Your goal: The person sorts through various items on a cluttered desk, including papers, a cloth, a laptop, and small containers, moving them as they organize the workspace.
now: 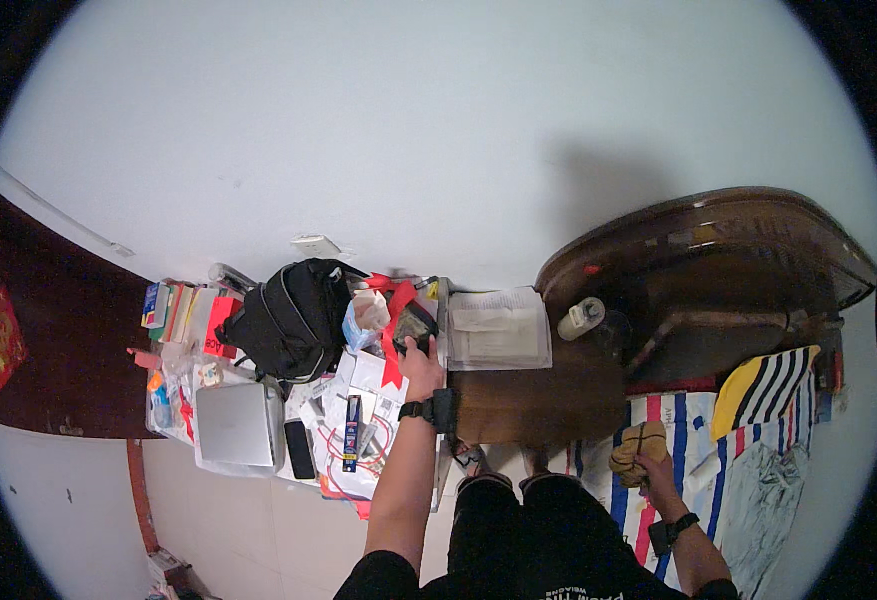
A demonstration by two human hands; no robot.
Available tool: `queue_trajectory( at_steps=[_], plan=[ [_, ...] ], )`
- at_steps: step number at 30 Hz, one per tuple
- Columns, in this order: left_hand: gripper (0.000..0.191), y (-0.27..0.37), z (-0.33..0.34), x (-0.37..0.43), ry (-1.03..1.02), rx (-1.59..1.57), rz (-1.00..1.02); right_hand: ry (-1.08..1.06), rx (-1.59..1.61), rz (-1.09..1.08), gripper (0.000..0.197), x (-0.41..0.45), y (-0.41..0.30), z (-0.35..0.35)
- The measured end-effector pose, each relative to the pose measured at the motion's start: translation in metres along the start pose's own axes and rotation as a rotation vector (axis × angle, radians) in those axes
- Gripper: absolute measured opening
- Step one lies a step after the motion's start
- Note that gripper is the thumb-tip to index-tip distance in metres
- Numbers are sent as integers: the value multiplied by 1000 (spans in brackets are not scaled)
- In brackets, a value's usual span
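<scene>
My left hand (421,370) reaches onto the cluttered table, its fingertips at the near edge of a dark, flat item (413,328). Whether it grips this item or only touches it, I cannot tell. A red ribbon (391,346) runs along the item's left side. Over the bed on the right, my right hand (657,474) holds a tan folded cloth bundle (639,448) with dark bands across it. Left of my left hand are a blue-and-white tissue pack (363,321) and a black backpack (296,319).
A silver laptop (234,425), a black smartphone (299,448), a narrow blue package (351,433) and books (175,311) crowd the table (440,465). Papers (498,330) and a bottle (581,319) rest on the brown wooden cabinet (528,405). Striped bedding (682,420) lies beside a curved headboard (716,225).
</scene>
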State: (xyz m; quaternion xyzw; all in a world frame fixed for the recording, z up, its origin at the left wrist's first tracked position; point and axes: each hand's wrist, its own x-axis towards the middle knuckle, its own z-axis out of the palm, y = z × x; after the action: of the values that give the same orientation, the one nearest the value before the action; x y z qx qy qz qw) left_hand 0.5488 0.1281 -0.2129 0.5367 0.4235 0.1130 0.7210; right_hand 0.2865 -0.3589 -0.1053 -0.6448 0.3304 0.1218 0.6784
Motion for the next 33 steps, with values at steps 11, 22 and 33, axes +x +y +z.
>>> queue_trajectory(
  at_steps=[11,22,33],
  plan=[
    [34,57,-21,-136,-358,-1322,-891,-59,22,-24,50,25,-4,32],
    [21,-27,33,-165,-312,-193,-245,-5,36,39,51,46,5,-8],
    [58,-139,187,-62,100,333,498,157,-86,10,43,23,2,-74]
  ],
)
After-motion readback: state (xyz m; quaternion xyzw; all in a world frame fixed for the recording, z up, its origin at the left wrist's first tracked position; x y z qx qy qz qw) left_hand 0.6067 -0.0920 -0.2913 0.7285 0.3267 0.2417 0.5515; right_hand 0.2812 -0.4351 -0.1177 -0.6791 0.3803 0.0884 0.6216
